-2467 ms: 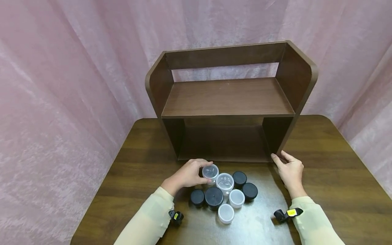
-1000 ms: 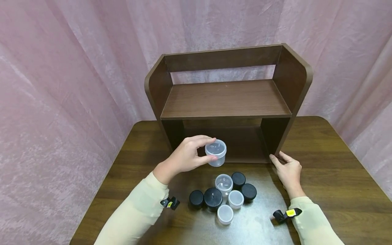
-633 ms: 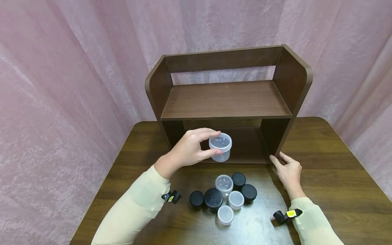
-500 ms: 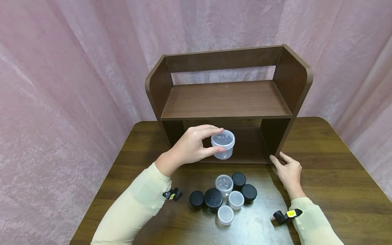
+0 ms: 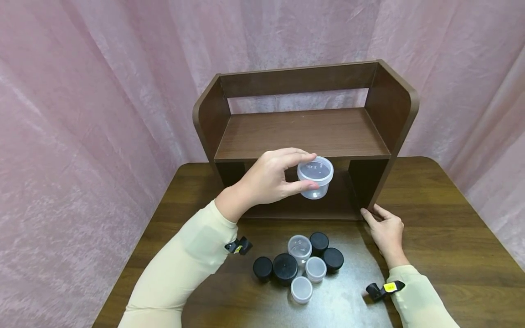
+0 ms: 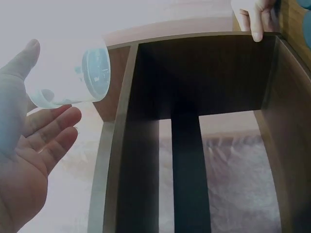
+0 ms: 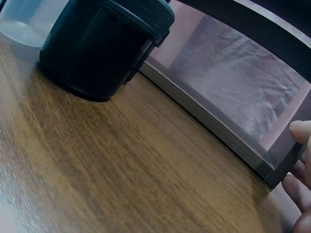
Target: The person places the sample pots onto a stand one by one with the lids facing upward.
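Note:
My left hand [image 5: 268, 180] pinches a small clear plastic jar [image 5: 317, 184] between thumb and fingers. The jar is upright in front of the shelf unit's lower opening, just below the middle board's front edge. In the left wrist view the same clear jar [image 6: 92, 73] appears sideways by the thumb. My right hand [image 5: 387, 232] grips the bottom front corner of the brown shelf unit's [image 5: 303, 132] right side panel. The right wrist view shows thumb and fingers [image 7: 300, 191] on either side of that panel. Both boards of the shelf unit bear nothing.
On the table [image 5: 164, 237] before the shelf stands a cluster of jars: several with black lids [image 5: 285, 269], a clear one [image 5: 300, 248], and two with whitish lids [image 5: 301, 290]. A pink curtain [image 5: 102, 114] hangs behind.
My left hand has lifted the clear jar from the cluster, then carried it up and to the right in front of the shelf. My right hand has stayed at the panel's corner.

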{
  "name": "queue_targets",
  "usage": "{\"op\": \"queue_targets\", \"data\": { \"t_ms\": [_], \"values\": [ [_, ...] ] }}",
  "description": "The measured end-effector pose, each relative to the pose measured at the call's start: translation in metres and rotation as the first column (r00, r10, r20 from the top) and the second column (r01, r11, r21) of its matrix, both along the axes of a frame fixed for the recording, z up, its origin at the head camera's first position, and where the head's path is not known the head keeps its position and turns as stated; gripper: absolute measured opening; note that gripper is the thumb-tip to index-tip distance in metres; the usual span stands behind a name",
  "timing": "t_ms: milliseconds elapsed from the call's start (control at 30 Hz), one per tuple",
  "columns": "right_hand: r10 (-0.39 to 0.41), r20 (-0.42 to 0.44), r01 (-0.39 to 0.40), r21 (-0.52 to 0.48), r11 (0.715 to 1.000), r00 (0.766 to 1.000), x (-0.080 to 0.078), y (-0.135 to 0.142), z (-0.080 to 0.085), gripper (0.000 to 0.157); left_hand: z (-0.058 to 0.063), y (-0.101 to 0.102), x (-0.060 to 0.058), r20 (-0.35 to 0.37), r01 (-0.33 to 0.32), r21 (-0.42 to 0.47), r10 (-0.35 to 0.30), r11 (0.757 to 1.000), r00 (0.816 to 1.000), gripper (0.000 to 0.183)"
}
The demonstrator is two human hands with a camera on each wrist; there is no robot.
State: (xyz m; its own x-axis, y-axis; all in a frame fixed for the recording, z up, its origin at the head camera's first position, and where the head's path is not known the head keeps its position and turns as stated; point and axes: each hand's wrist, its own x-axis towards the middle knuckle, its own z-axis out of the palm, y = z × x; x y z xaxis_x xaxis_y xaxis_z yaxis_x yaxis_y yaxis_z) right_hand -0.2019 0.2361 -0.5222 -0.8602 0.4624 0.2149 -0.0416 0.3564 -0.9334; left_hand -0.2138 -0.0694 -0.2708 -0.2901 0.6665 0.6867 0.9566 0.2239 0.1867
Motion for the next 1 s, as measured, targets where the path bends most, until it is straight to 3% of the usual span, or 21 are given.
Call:
{"op": "queue_targets", "data": {
  "t_ms": [233, 600, 1000],
  "values": [
    [-0.006, 0.0, 0.006, 0.028, 1.0, 1.0, 0.001, 0.0, -0.003, 0.05, 0.014, 0.009, -0.003, 0.017, -0.014, -0.029, 0.015, 0.999, 1.0, 0.053],
    [0.004, 0.021, -0.003, -0.003, 1.0, 1.0, 0.005, 0.001, 0.0, 0.051, 0.036, 0.035, -0.022, 0.089, -0.058, -0.066, 0.064, 0.996, 0.994, 0.051],
    [-0.003, 0.002, 0.003, 0.012, 1.0, 1.0, 0.005, 0.003, 0.0, 0.048, 0.039, 0.059, -0.05, 0.107, -0.124, -0.064, 0.13, 0.99, 0.986, 0.049]
  ]
}}
